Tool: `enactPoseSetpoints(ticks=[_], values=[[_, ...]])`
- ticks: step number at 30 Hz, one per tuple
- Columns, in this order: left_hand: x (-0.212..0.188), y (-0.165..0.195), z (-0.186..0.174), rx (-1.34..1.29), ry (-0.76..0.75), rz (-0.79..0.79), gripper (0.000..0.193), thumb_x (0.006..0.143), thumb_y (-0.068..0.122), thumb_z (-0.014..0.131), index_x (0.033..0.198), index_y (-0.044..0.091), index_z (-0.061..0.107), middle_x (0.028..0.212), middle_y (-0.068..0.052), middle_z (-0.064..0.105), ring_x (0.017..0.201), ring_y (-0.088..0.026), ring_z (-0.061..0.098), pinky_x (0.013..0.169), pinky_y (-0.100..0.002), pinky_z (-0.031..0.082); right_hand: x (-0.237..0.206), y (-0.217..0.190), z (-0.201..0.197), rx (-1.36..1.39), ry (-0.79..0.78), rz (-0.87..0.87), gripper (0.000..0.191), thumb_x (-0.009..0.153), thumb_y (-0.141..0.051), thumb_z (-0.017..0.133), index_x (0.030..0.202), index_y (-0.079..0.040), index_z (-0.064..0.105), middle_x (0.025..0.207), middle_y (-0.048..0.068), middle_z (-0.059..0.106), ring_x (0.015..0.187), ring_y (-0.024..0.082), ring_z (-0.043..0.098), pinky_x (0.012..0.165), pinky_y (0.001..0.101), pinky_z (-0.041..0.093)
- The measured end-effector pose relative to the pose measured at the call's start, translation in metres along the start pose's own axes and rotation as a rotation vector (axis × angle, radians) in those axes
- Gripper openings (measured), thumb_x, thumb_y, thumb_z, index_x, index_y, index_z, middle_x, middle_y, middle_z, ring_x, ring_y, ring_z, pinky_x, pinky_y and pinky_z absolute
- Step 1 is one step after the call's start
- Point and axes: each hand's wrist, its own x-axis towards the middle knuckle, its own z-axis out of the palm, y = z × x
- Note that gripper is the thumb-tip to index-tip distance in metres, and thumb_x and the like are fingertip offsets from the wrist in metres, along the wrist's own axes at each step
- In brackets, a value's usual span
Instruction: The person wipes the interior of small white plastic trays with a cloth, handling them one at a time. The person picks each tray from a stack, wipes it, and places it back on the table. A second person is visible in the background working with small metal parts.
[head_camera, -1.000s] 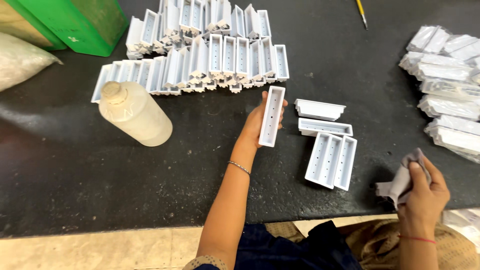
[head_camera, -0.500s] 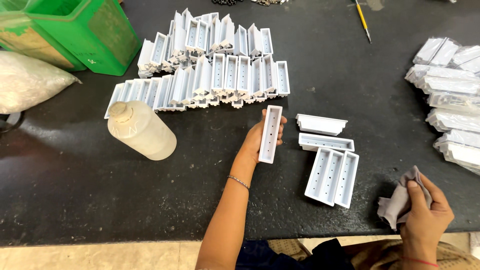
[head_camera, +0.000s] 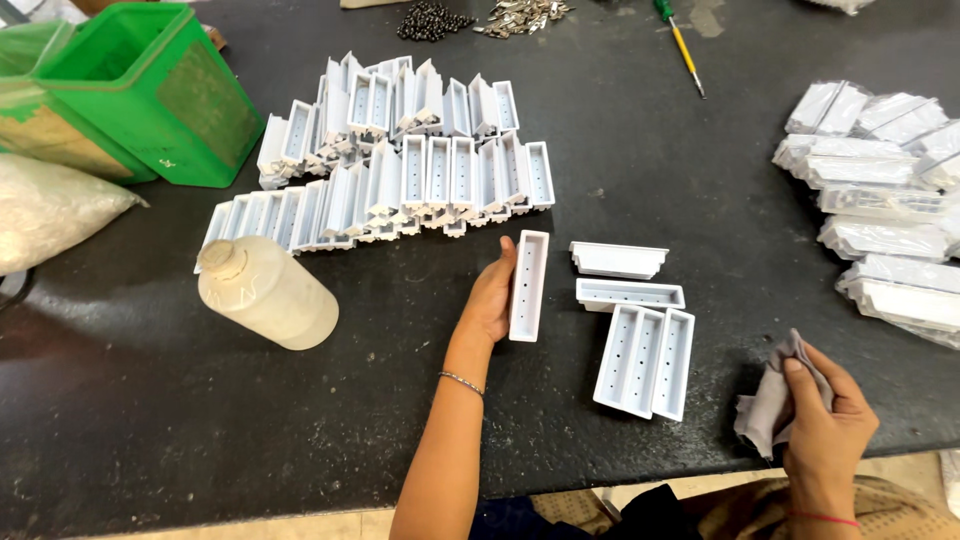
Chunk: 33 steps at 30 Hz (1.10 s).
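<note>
My left hand (head_camera: 490, 300) has its grip clamped on a white perforated plastic tray (head_camera: 528, 286) over the tabletop (head_camera: 150, 420); right hand (head_camera: 825, 435) grip's clamped on a grey cloth (head_camera: 768, 408).

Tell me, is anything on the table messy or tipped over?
Yes. The pale plastic bottle lies on its side on the black table, cap on, nothing spilled. Some white trays in the rows lean crookedly. The left hand holds one tray.
</note>
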Motion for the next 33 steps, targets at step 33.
enactPoseSetpoints(ticks=[33], values=[[-0.06,0.034,0.056,0.449,0.299,0.684,0.045,0.109,0.043,0.042,0.092,0.004,0.056,0.078,-0.007,0.06,0.074,-0.014,0.053,0.07,-0.033,0.049,-0.063,-0.134,0.281,-0.412,-0.361,-0.501,0.034,0.092,0.001,0.067,0.125,-0.006,0.072,0.113,0.01,0.068,0.09,0.02,0.07,0.07,0.029,0.057]])
